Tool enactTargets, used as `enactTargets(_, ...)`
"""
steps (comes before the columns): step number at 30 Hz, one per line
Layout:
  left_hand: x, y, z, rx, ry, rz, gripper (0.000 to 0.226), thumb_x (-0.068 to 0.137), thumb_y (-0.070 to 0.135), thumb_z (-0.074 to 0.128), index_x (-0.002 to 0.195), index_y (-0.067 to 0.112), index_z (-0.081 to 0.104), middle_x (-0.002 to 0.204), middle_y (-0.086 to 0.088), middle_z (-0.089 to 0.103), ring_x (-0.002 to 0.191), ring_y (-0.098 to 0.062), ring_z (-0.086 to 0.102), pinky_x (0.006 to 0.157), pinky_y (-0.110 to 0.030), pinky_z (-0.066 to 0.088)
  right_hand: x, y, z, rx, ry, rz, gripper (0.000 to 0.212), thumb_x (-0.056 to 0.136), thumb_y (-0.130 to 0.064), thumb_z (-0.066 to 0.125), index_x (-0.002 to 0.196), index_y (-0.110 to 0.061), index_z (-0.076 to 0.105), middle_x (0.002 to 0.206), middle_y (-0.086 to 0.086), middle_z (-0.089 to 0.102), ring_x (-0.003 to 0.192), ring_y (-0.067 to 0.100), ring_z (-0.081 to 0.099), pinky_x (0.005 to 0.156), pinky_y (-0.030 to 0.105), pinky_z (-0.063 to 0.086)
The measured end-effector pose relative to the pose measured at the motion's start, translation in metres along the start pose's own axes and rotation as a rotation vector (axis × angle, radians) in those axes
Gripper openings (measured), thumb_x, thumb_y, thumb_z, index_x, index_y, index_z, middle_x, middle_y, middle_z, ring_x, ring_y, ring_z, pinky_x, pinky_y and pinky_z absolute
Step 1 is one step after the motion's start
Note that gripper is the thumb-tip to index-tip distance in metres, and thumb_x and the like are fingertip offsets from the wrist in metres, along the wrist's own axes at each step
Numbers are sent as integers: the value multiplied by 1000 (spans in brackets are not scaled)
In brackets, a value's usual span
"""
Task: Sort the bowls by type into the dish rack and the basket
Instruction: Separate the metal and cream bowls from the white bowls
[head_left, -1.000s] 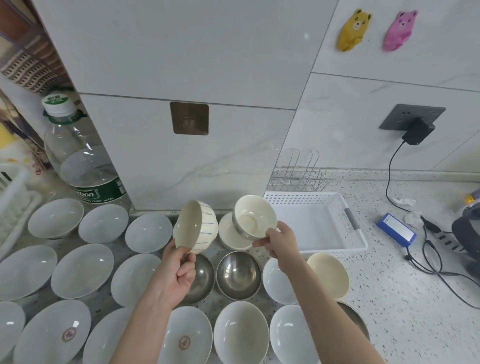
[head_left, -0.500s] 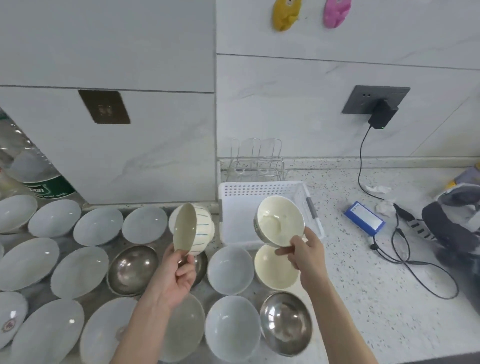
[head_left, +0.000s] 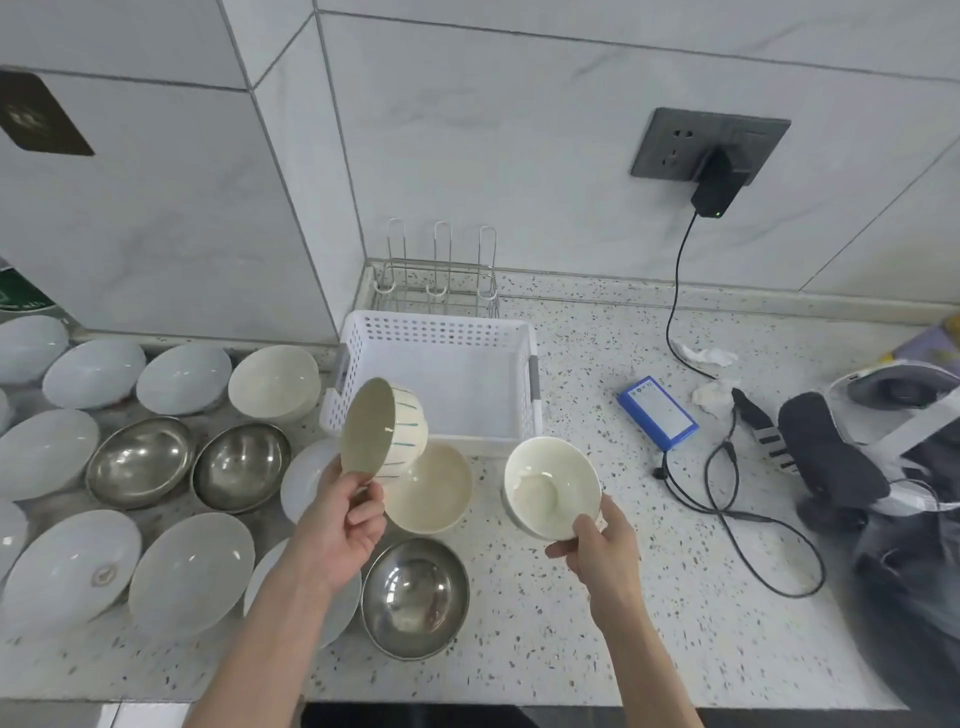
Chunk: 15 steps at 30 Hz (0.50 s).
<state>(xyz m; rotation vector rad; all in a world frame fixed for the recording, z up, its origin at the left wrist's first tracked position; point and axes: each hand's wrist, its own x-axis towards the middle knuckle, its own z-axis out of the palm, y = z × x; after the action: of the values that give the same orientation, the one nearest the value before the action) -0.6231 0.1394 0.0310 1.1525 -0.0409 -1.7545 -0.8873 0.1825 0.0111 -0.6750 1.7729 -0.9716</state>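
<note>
My left hand (head_left: 340, 525) grips a cream bowl with blue stripes (head_left: 383, 427) by its rim, tilted on its side in front of the white plastic basket (head_left: 436, 329). My right hand (head_left: 597, 545) pinches the rim of a plain cream bowl (head_left: 550, 486), held upright above the counter to the right of the basket's front corner. The basket holds nothing. A small wire dish rack (head_left: 435, 283) stands behind it against the wall, with nothing in it. Several white, cream and steel bowls lie on the counter at the left.
A steel bowl (head_left: 414, 596) and a cream bowl (head_left: 434, 491) sit below my hands. A blue box (head_left: 657, 412), a black cable (head_left: 727, 499), crumpled tissue (head_left: 709, 374) and a headset (head_left: 883, 431) lie at the right. A charger (head_left: 714, 189) is plugged into the wall socket.
The view has swung right and closer. My right hand has carried the plain cream bowl rightward past the basket's front corner. My left hand still holds the striped bowl near the basket front.
</note>
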Motion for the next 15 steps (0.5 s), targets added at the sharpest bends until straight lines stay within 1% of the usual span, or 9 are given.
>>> enactTargets(2,-4,-6,1,31,1,20,29,98,5,44,100,29,60,55,-2,51,29,-3,31,28,-13,24,3,5,-1,-58,-22,-7,48,87,-4,42,123,-34,52,64,13,70,47,6,61,45,21,43)
enactTargets(4,-8,-11,0,65,8,32,30,98,4,45,102,30,60,55,-3,52,30,-3,31,27,-14,25,8,8,-1,-111,-49,-13,51,87,-7,42,128,-37,49,67,8,72,52,7,65,50,24,45)
enactTargets(7,-12,-16,-3,119,19,48,34,97,3,47,109,32,60,57,-4,52,32,-5,32,29,-15,26,16,9,1,-152,-87,-12,54,87,-8,42,134,-33,49,65,6,72,51,6,65,47,22,44)
enactTargets(11,-16,-20,-8,201,9,73,37,96,2,47,117,32,55,59,-6,53,35,-6,32,31,-17,27,23,13,3,-175,-164,-1,56,88,-9,42,140,-31,45,62,9,71,50,8,62,48,22,45)
enactTargets(15,-18,-26,-8,259,13,79,43,97,1,46,126,31,52,59,-5,54,37,-6,33,32,-17,28,24,15,5,-198,-179,-13,55,88,-9,43,140,-27,47,65,8,72,57,14,65,51,25,45)
